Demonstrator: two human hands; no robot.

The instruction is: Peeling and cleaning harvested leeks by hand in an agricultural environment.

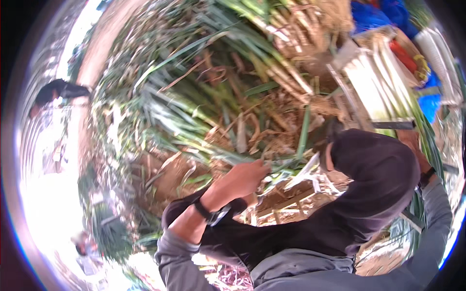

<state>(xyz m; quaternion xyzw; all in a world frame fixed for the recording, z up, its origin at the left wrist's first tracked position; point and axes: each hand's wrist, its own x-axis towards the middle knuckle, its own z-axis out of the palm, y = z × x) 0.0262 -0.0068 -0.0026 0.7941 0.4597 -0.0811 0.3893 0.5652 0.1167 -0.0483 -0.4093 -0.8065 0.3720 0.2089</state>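
Left hand [242,179] bends down from the wrist with its fingers curled close together; through my blurred feed I cannot tell whether they pinch a leaf or merely touch the litter. My landmark is the row of white stalks [376,85], packed side by side on the wearer's right, with long green leaves trailing from its near end toward the body. Well to the left of that row, and closer to the body, I find the left hand beside pale peelings [306,174].

Right hand [410,139] is at the near end of the row, close to a dark bar [395,124] lying across it. A trousered knee [374,155] blocks part of my view there, so I cannot say whether those fingers are spread or closed on anything.

Left of the row I see a broad heap of green leeks [179,114], with dry brown scraps [262,121] among them. Some rooted stalks [286,24] lie left of the row too, farther from the body. Blue plastic [371,17] shows just beyond the row, and something orange-red [403,54] just right of it. Far left of the row, I make out a person [63,89] in dark clothing.
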